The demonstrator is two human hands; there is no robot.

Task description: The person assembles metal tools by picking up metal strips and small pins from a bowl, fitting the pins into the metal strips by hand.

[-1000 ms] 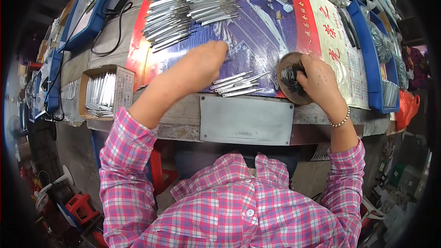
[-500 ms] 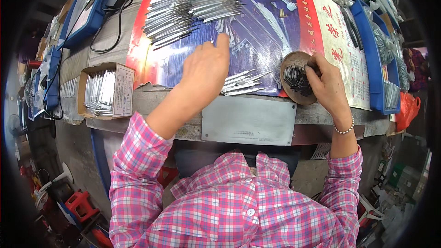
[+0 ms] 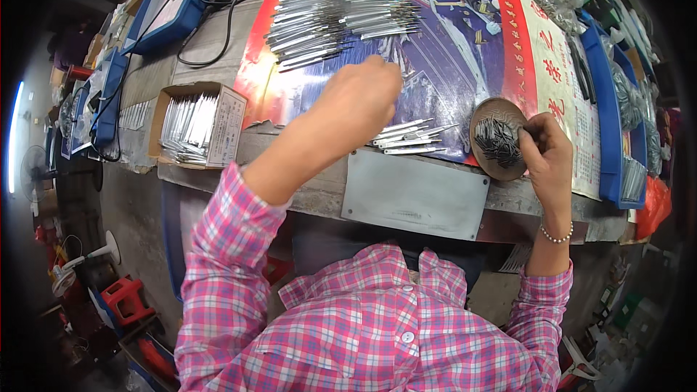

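Note:
My left hand (image 3: pixel 361 98) is over the sheet, just beyond a small loose group of flat silver strips (image 3: pixel 412 136). Its fingers are curled closed, and their tips are hidden beneath the hand. On the right, my right hand (image 3: pixel 549 151) pinches thumb and fingers together at the right rim of a round brown dish (image 3: pixel 488 107). Whatever is in the pinch is too small to make out. The dish holds a heap of short dark metal pins (image 3: pixel 498 139). Farther off lie two dense rows of slim silver strips with dark tips, a left row (image 3: pixel 305 18) and a right row (image 3: pixel 377 0).
An open cardboard box (image 3: pixel 231 127) of silver strips stands left, near the table edge. A grey metal plate (image 3: pixel 415 194) is fixed at the front edge. Blue trays stand at the left (image 3: pixel 170 11) and right (image 3: pixel 610 120). A black cable (image 3: pixel 218 64) loops on the table. A red bag (image 3: pixel 655 207) hangs right.
The view has shifted, so the table sits farther right. My left index finger, stretched out before, is now curled in. My right fingers have drawn back from the pins to the dish's rim.

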